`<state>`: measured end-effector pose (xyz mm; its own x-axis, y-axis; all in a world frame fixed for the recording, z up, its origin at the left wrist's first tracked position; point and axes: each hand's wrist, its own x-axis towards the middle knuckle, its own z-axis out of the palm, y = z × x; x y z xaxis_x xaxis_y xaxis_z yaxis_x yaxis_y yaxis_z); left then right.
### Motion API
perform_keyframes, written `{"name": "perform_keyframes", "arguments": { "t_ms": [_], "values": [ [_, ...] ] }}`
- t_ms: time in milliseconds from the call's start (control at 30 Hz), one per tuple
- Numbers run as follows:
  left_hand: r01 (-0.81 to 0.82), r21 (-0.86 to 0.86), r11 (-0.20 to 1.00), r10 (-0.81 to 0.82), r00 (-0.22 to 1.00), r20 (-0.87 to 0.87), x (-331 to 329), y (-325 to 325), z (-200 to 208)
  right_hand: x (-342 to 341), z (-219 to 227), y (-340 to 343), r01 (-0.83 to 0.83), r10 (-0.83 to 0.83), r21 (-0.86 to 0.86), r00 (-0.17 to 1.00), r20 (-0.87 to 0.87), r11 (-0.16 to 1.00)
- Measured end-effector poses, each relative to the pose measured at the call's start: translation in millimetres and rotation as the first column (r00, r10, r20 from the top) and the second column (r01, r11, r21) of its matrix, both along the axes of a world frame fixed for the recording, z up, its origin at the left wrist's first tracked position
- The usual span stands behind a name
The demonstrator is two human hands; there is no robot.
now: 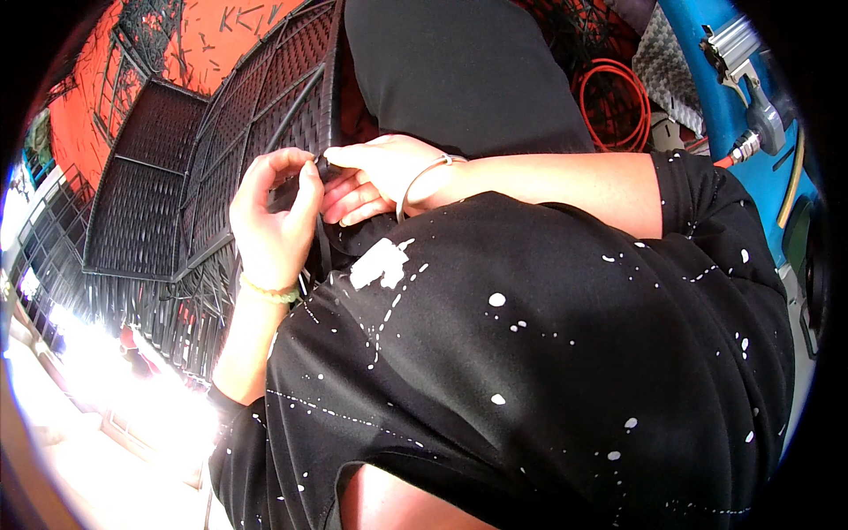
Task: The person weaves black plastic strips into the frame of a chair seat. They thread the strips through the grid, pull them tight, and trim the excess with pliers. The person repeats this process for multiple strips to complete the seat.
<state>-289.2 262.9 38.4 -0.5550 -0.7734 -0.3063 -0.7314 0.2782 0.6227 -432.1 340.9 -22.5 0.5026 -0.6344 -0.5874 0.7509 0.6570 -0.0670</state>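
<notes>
My left hand [272,216], with a pale green bracelet on its wrist, has its thumb and forefinger pinched together at the edge of a black woven wicker piece [256,97]. Facing it, my right hand [375,177] wears a silver bangle, its thumb bent over curled fingers. Between the fingertips of both hands is a thin black strip [324,252], whose lower end hangs toward my lap. Most of the strip is hidden by the fingers. The wicker piece has ribbed framing and leans close against my leg.
Loose black strips [190,309] lie under the wicker on the left. Black offcuts are scattered over a red-orange surface [216,44]. A coiled orange-red hose [616,106] sits at the upper right, beside a metal hand tool [751,97] on a blue surface [698,40].
</notes>
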Motion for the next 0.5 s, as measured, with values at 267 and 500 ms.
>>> {"name": "perform_keyframes", "arguments": {
  "t_ms": [267, 500],
  "values": [
    [-0.112, 0.320, 0.941, 0.099, 0.993, 0.057, -7, -18, 11, -1, 1, 1, -0.024, 0.024, 0.046, 1.000, 0.005, 0.999],
    [-0.184, 0.395, 0.900, 0.192, 0.981, 0.020, -2, -23, 7, -1, -3, 0, -0.040, 0.039, 0.034, 0.999, 0.030, 0.999]
  ]
}}
